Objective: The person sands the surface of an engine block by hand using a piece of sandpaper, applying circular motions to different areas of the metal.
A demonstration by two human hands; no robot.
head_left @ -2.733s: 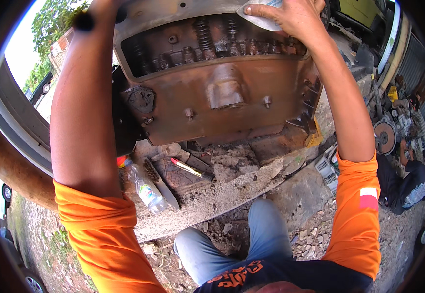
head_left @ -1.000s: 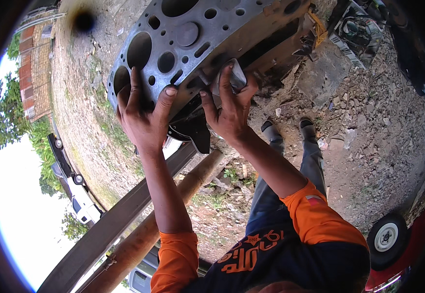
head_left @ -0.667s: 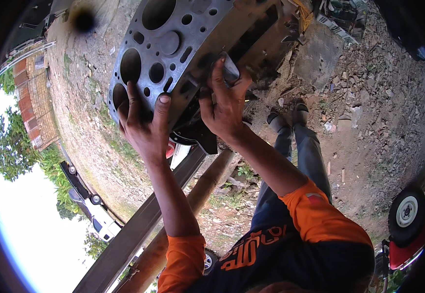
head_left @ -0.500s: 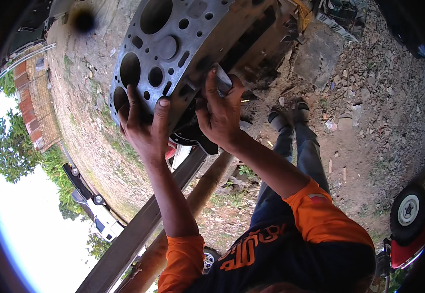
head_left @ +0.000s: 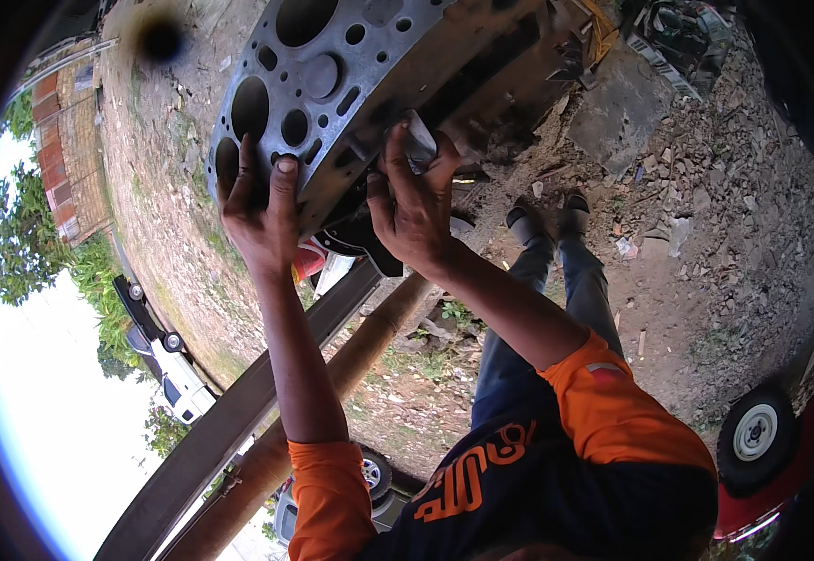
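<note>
A grey metal engine block with round bores and small holes in its flat face fills the upper middle of the view. My left hand rests on the face at its near left corner. Its thumb and fingers are spread beside and over the lower bores; some fingertips are hidden in shadow. Against the block's dark side, my right hand pinches a small, smooth grey piece, perhaps a folded sheet. Its exact kind cannot be made out, and fingers cover part of it.
Below the block, a square metal beam and a rusty round pipe run diagonally. Rubble covers the ground at right. A spare wheel on a red vehicle stands at lower right. A white pickup is parked at far left.
Both hands appear slightly lower left in the view, along with the beam and pipe, as the view has shifted a little. The left thumb still lies on the block; the right hand keeps its pinch.
</note>
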